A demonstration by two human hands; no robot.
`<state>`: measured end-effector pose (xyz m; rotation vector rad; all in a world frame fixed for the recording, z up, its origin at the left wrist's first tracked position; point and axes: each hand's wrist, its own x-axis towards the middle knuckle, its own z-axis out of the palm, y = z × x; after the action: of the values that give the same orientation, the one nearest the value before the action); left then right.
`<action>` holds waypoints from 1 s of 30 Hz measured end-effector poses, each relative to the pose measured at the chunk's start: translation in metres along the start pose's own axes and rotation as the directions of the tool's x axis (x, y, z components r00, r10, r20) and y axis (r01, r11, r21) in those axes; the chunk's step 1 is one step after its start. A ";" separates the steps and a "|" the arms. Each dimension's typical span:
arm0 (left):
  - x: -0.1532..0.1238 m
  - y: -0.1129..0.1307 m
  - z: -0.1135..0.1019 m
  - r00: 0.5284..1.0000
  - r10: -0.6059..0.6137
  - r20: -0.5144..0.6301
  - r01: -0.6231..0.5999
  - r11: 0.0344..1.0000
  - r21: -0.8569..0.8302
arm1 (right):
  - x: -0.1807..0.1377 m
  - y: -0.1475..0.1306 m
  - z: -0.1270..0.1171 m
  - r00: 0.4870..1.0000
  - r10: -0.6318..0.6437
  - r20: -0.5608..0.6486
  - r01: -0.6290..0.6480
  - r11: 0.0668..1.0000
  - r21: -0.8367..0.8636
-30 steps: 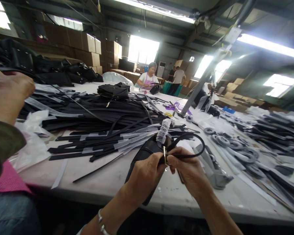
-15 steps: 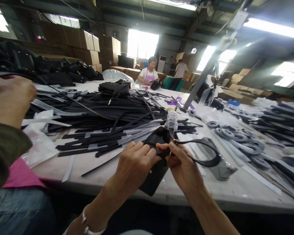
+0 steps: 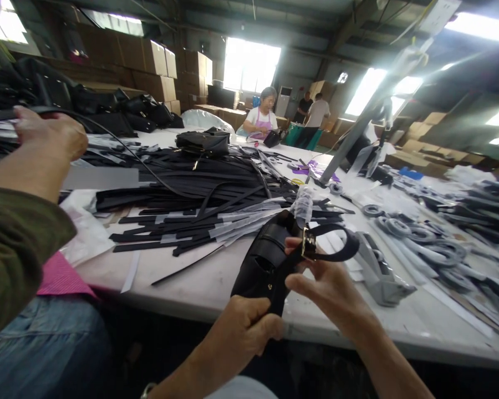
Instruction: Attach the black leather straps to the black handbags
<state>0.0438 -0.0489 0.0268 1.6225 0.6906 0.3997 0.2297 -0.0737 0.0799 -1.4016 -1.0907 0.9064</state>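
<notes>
Blk bag (image 3: 263,244), 1 pc.: was at counter's (image 3: 199,291) near edge, w/ blk strap (image 3: 283,272) & gold-tone buckle (image 3: 309,242). L hand (image 3: 251,327): was clenched on strap below buckle. R hand (image 3: 326,280): fingers sat behind strap by buckle, thumb spread; couldn't tell if gripping. Blk strips (image 3: 224,176), qty. many: lay beyond bag.
</notes>
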 end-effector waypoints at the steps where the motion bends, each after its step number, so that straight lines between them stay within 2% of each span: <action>1: 0.003 -0.002 0.003 0.999 0.025 -0.033 -0.024 0.999 0.037 | -0.006 0.004 -0.006 0.999 0.029 0.032 -0.025 0.995 -0.100; 4: 0.012 -0.009 0.013 0.966 0.234 -0.108 -0.204 0.952 0.229 | -0.023 0.014 -0.013 0.963 0.202 0.178 -0.175 0.972 -0.158; 7: 0.016 -0.013 0.017 0.850 0.513 -0.117 -0.431 0.807 0.403 | -0.034 0.019 -0.009 0.925 0.287 0.251 -0.264 0.957 -0.120; 9: 0.016 -0.013 0.015 0.786 0.614 -0.078 -0.520 0.723 0.455 | -0.036 0.018 -0.006 0.929 0.273 0.251 -0.268 0.962 -0.055; 10: 0.015 -0.013 0.012 0.764 0.641 -0.079 -0.538 0.700 0.470 | -0.036 0.016 -0.005 0.939 0.249 0.239 -0.251 0.968 -0.021; 12: 0.014 -0.011 0.006 0.710 0.683 -0.173 -0.524 0.676 0.519 | -0.032 0.013 -0.005 0.964 0.181 0.192 -0.188 0.982 0.017; 14: 0.015 -0.009 0.000 0.608 0.731 -0.310 -0.462 0.643 0.611 | -0.028 0.010 -0.004 0.987 0.099 0.125 -0.104 0.994 0.027; 16: 0.021 -0.007 -0.003 0.526 0.764 -0.372 -0.375 0.602 0.705 | -0.023 0.009 -0.002 0.999 0.013 0.045 -0.014 1.000 0.019; 17: 0.026 -0.007 -0.002 0.515 0.773 -0.370 -0.344 0.582 0.737 | -0.022 0.010 0.000 0.999 -0.041 -0.004 0.041 0.999 -0.007; 19: 0.036 -0.008 0.001 0.535 0.767 -0.353 -0.319 0.571 0.756 | -0.020 0.012 0.001 0.978 -0.177 -0.107 0.161 0.977 -0.138; 21: 0.045 -0.010 0.007 0.548 0.751 -0.369 -0.313 0.593 0.742 | -0.020 0.016 0.002 0.928 -0.326 -0.180 0.256 0.909 -0.328; 23: 0.052 -0.011 0.011 0.530 0.741 -0.412 -0.310 0.621 0.719 | -0.020 0.020 0.001 0.884 -0.418 -0.208 0.293 0.844 -0.449; 25: 0.056 -0.014 0.012 0.491 0.751 -0.441 -0.332 0.629 0.703 | -0.020 0.023 0.001 0.875 -0.429 -0.225 0.293 0.839 -0.459; 30: 0.058 -0.022 0.008 0.403 0.807 -0.431 -0.406 0.580 0.706 | -0.014 0.025 0.007 0.898 -0.356 -0.258 0.245 0.893 -0.378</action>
<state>0.0881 -0.0168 -0.0032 2.2287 0.7505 1.6675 0.2222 -0.0844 0.0537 -1.5330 -1.2054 0.2528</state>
